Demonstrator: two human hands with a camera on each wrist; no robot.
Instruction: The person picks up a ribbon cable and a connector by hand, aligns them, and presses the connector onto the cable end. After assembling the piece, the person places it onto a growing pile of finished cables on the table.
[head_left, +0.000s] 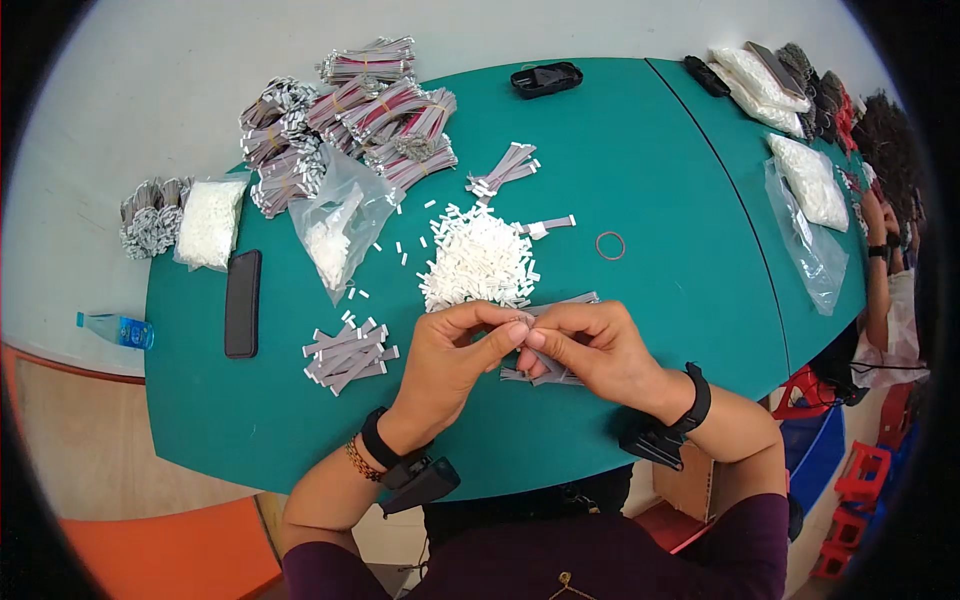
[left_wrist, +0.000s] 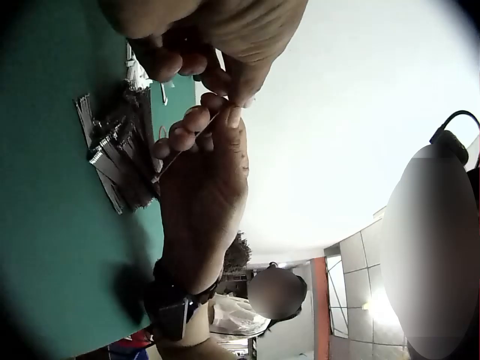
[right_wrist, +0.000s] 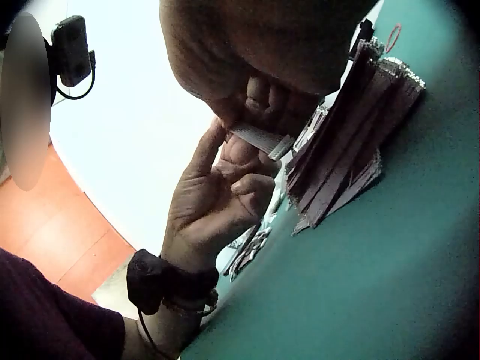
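Thumbs and forefingers of the left hand [head_left: 440,365] and right hand [head_left: 605,350] meet just below a heap of small white connectors [head_left: 480,255], pinching one grey ribbon cable. That cable [right_wrist: 259,138], with a white end, shows between the right hand [right_wrist: 255,52] and left hand [right_wrist: 217,199] in the right wrist view. In the left wrist view its thin edge crosses the fingers of the right hand [left_wrist: 202,199], below the left hand [left_wrist: 217,34]. Grey cables [head_left: 545,375] lie partly hidden under the right hand; another pile [head_left: 350,355] is left of the left hand.
Cable bundles [head_left: 385,110], an opened plastic bag [head_left: 340,225], a full bag [head_left: 210,222] and a phone [head_left: 242,304] lie left on the green table [head_left: 690,250]. A few cables [head_left: 505,170], a black case [head_left: 546,79] and a red band [head_left: 610,246] are beyond the heap. Another person's arm [head_left: 877,260] is far right.
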